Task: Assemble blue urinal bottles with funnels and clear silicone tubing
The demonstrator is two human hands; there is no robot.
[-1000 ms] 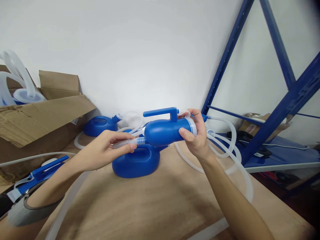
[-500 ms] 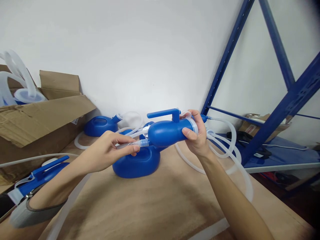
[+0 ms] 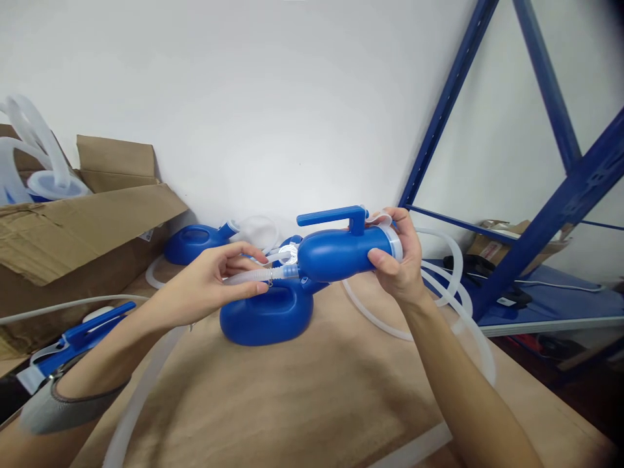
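Two grips, the left grip (image 3: 209, 279) and the right grip (image 3: 405, 270), are working over a brown wood counter (image 3: 292, 409), and a white wall (image 3: 292, 117) is standing behind them. Far left of the left grip, an open cardboard box (image 3: 92, 227) is sitting. To the right of the right grip, a blue rack (image 3: 560, 214) is rising, and white tube loops (image 3: 458, 257) are lying near. The counter's side edge is slanting away below and right of the right grip. Open room is showing below both grips, between the left forearm (image 3: 139, 335) and the right forearm (image 3: 455, 364).

A blue bottle with a hole (image 3: 266, 322) is standing just below the left grip's tips, and another blue bottle (image 3: 190, 246) is resting behind that grip.

The held blue bottle (image 3: 344, 253) is lying sideways in the air, between both grips. The right grip is wrapping around its white rim (image 3: 395, 244), thumb in front and fingers behind. The left grip is pinching a clear tube (image 3: 246, 277), thumb below, at the bottle's left end. Both forearms are slanting inward.
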